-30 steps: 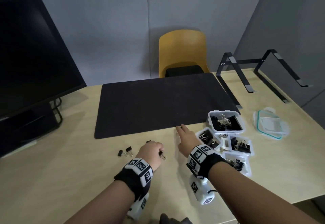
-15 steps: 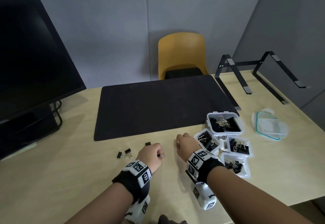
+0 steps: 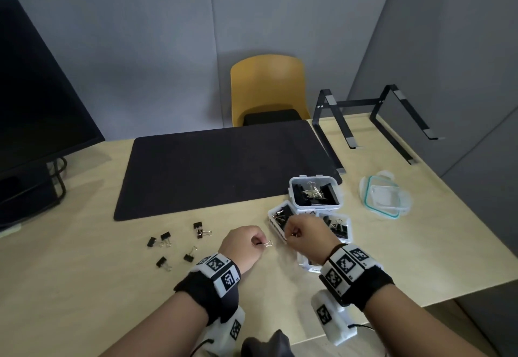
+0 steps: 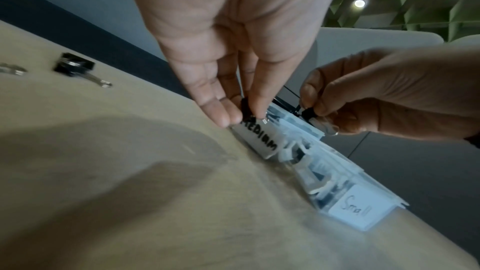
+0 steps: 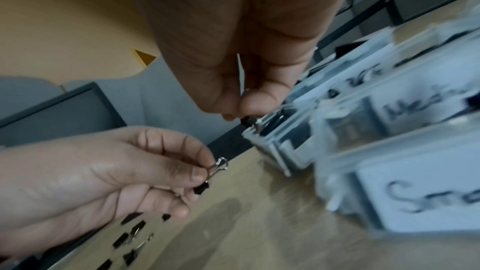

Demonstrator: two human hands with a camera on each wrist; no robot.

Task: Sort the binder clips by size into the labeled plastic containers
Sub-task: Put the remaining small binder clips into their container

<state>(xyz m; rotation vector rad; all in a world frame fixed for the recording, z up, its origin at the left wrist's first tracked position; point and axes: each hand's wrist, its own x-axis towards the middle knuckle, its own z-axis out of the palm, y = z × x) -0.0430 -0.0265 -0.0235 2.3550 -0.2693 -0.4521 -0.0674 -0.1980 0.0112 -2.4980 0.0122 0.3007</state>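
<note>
1. The fingers (image 5: 197, 171) of the left hand (image 3: 242, 247) are pinched together on a small binder clip (image 5: 205, 184), gripping it by its wire handle so the black body hangs free below. That looks like a grip chosen for an easy drop.
2. The fingers (image 5: 257, 104) of the right hand (image 3: 307, 234) are pinched on a second clip (image 5: 248, 121), held right at the near rim of a container (image 3: 280, 216). It seems about to be let go there.
3. Each hand carries one clip, probably to save a trip; the left hand waits just left of the containers, above the bench (image 3: 84, 286).
4. The containers stand in a tight cluster on the right: a bigger tub (image 3: 315, 192) at the far end with large clips, then smaller ones marked "Medium" (image 4: 259, 141) and "Small" (image 4: 355, 209). The labels face the near side, so they can be read while sorting.
5. Five unsorted clips (image 3: 179, 244) lie loose on the bench to the left, within the left hand's reach.
6. Farther out are a dark mat (image 3: 224, 168), a loose lid (image 3: 385, 196) right of the tubs, a metal stand (image 3: 375, 121), a monitor (image 3: 36, 98) and a yellow chair (image 3: 267, 87).
</note>
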